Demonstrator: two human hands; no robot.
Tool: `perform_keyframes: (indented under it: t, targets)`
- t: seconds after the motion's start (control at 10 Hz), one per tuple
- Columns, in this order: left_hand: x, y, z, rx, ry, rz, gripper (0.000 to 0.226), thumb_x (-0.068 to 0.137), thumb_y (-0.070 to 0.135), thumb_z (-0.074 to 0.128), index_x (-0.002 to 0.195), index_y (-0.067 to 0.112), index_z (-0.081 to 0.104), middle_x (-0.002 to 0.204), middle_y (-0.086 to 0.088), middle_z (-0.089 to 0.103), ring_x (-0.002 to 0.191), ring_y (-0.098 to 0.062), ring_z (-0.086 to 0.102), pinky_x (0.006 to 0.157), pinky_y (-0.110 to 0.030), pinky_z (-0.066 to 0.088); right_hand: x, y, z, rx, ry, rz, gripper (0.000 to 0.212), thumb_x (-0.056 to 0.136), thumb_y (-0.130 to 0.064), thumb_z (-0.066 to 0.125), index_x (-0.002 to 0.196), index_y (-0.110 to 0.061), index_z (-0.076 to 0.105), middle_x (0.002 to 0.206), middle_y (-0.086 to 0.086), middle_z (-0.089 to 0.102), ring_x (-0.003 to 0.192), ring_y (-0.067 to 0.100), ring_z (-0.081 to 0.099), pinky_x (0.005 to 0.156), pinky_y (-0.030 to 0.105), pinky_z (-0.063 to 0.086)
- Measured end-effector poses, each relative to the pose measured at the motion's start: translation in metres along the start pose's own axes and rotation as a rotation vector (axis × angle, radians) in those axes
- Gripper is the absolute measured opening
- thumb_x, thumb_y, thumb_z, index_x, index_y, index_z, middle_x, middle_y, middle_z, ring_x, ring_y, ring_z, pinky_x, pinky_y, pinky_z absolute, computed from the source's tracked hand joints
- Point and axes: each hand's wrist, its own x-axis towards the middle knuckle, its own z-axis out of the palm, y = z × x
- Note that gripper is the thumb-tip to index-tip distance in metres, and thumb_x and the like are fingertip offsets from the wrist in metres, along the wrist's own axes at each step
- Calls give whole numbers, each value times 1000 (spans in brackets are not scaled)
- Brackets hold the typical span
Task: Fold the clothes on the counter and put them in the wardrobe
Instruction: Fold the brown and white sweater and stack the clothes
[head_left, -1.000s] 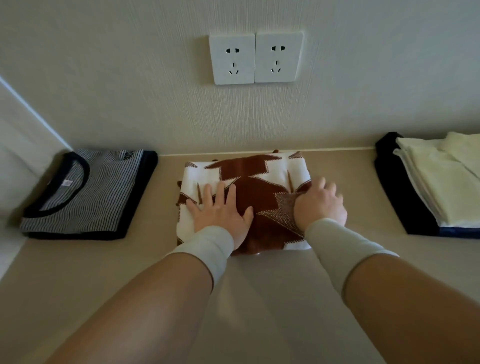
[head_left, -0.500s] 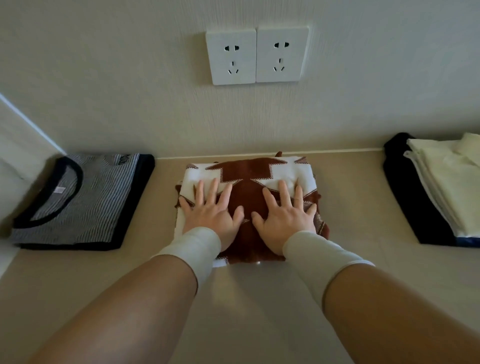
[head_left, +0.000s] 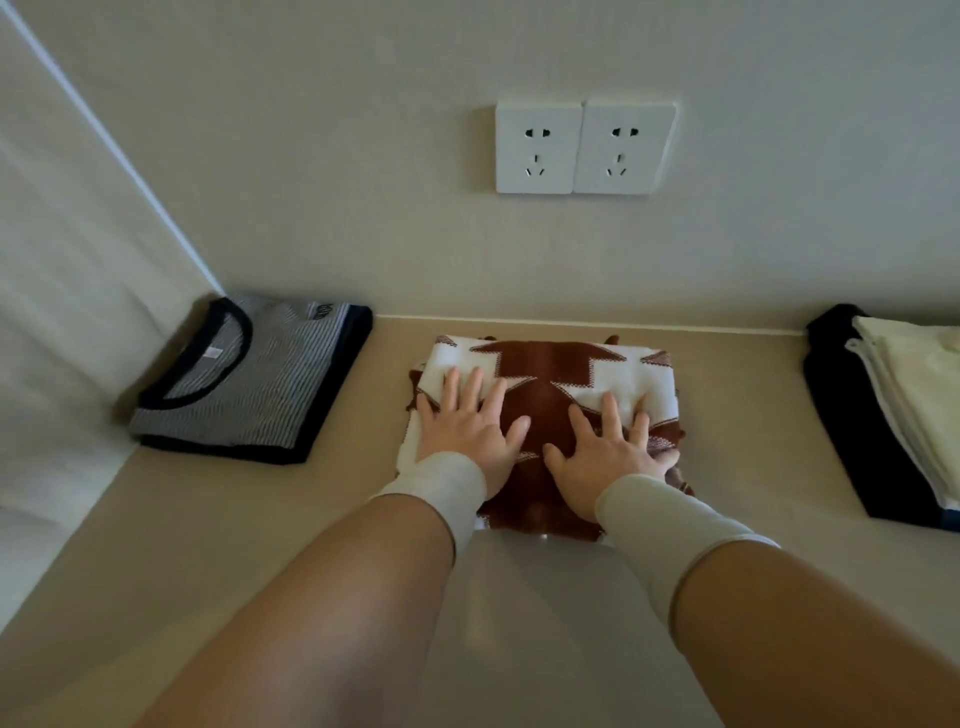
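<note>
- Two bare forearms reach forward over the desk (head_left: 519, 623), each wrist wrapped in a pale cuff.
- The left hand (head_left: 470, 434) lies flat on the left half of the folded sweater (head_left: 545, 374), fingers straight and spread, thumb angled toward the middle; it presses rather than grips.
- The right hand (head_left: 608, 457) lies flat on the right half, just beside the left hand but not touching it, fingers also straight and fanned, holding nothing.
- The sweater, brown and white with a jagged pattern, sits under both palms as a compact rectangle on the desk; its far edge lies near the wall, past the fingertips.
- Left of the left hand, well apart from it, a folded striped shirt (head_left: 249, 384) with dark trim lies in the corner of the desk.
- Right of the right hand, well apart, a stack (head_left: 883, 415) of folded clothes rests at the picture's edge: a dark piece at the bottom, cream pieces on top.
- Beyond the fingertips, up on the wall, two white sockets (head_left: 584, 148) sit side by side.
</note>
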Motion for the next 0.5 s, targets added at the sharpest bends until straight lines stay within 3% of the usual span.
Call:
perform_keyframes:
  t: [0.1,0.2,0.3,0.4,0.5]
  targets:
    - [-19,-16,-14,-265,190,-171,62,98,48,31,153,25,14,162,2,3,149,-22,-6,120,-49,5,-3,-8,-18,-74,66,-16,60,94,-55,26,150,-33,24,162,2,0,148,35,-8,110,70,5]
    - [-39,-62,-35,-708,329,-535,65,96,33,49,151,15,20,157,-6,19,144,-28,22,116,-43,24,-15,-36,-37,17,307,-163,50,94,-33,39,143,-23,38,160,6,15,149,31,-1,116,61,9]
    - [-51,-128,-45,-1069,272,-947,60,97,32,51,143,-1,31,146,-19,39,128,-36,45,96,-40,41,-36,-93,-44,253,360,-428,42,97,-23,43,138,-16,47,147,4,40,131,23,42,106,36,40]
    - [-59,-179,-51,-1307,232,-1015,55,94,37,51,133,-2,49,136,-22,51,124,-39,51,101,-46,46,-45,-155,-39,441,219,-457,34,97,-22,44,129,-15,53,121,5,60,98,20,59,81,30,49]
    - [-45,-229,-43,-1587,235,-1150,62,93,38,57,145,11,38,143,-15,44,129,-38,46,105,-54,41,-36,-206,-20,656,-2,-292,39,98,-24,50,135,-15,47,127,5,58,112,23,57,92,31,46]
